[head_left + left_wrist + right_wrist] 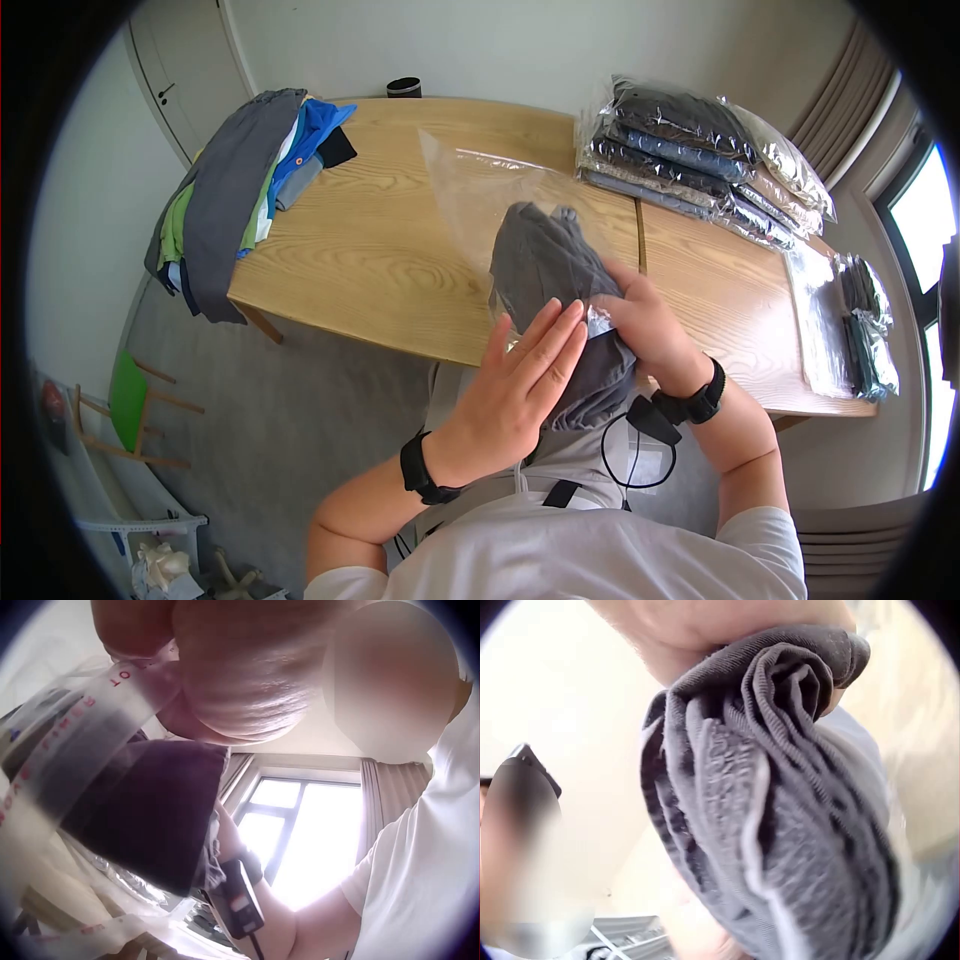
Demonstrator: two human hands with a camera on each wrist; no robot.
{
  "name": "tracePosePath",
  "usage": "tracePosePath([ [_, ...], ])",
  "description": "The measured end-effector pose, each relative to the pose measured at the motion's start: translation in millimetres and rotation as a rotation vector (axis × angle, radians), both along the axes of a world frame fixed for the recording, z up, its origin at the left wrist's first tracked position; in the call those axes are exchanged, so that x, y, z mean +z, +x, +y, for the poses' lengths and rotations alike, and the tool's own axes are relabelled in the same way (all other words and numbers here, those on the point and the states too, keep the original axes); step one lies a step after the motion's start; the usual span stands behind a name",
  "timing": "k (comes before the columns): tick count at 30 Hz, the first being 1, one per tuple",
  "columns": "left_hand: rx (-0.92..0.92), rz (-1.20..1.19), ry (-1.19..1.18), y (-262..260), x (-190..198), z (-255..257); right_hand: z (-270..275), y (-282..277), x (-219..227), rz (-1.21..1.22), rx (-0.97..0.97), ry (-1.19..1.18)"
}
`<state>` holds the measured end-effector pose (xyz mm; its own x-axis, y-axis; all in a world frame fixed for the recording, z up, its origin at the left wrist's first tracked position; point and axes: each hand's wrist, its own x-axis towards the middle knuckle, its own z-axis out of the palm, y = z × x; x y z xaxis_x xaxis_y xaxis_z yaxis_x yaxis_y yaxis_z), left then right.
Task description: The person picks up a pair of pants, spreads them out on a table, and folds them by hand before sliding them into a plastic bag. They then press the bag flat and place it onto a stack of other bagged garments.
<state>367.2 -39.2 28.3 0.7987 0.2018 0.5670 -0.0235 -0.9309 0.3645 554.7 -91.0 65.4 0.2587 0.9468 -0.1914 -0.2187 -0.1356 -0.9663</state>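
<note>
A folded dark grey garment (pixel 545 255), creased and in several layers, is held over the front edge of the table. My right hand (pixel 655 325) grips its right side, thumb on top and the other fingers hidden underneath. My left hand (pixel 525 385) lies against the front of it with fingers straight. A clear plastic bag (pixel 465 195) spreads behind and left of the garment. In the left wrist view the bag's strip (pixel 90 724) with red lettering crosses the dark cloth beside my left hand. Layered folds of the garment (pixel 772 795) fill the right wrist view.
Loose clothes (pixel 225 190) drape over the table's left end. Bagged garments (pixel 690 150) are stacked at the back right, and flat clear bags (pixel 815 320) lie by the right edge. A black cup (pixel 404 88) stands at the back. A green chair (pixel 128 405) is at lower left.
</note>
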Motion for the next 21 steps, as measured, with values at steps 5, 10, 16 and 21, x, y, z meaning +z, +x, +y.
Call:
tracePosePath([
  [5,-0.050,-0.063,0.016,1,-6,-4,21,14,-6,-1.101,-0.054,0.081],
  [10,0.046,0.004,0.009,1,-15,0,42,8,-17,-1.115,-0.002,-0.164],
  [16,0.077,0.036,0.002,-2,-16,1,45,10,-20,-1.014,-0.071,-0.221],
  [21,0.075,0.043,-0.047,1,-17,0,46,30,-31,-0.889,-0.085,-0.206],
])
